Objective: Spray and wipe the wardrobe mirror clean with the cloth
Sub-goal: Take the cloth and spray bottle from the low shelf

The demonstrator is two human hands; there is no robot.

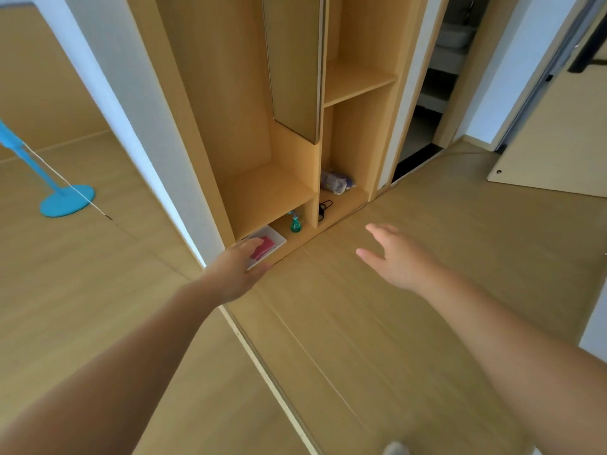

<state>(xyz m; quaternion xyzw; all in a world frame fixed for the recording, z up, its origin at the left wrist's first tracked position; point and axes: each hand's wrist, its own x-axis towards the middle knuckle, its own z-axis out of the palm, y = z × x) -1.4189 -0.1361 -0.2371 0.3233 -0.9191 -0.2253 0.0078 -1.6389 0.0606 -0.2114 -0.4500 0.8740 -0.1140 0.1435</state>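
Note:
A red cloth lies folded in a white tray in the wardrobe's lowest compartment. A green spray bottle stands upright just behind it in the same compartment. My left hand reaches to the tray's near end with straight fingers over its edge, beside the cloth. My right hand hovers open above the floor, to the right of the compartment, holding nothing. The mirror door fills the left side and reflects the floor and a fan.
The open wooden wardrobe has bare shelves. A black cable and a crumpled plastic bag sit in its right bay. A blue standing fan shows at left. A dark doorway and a leaning board are at right.

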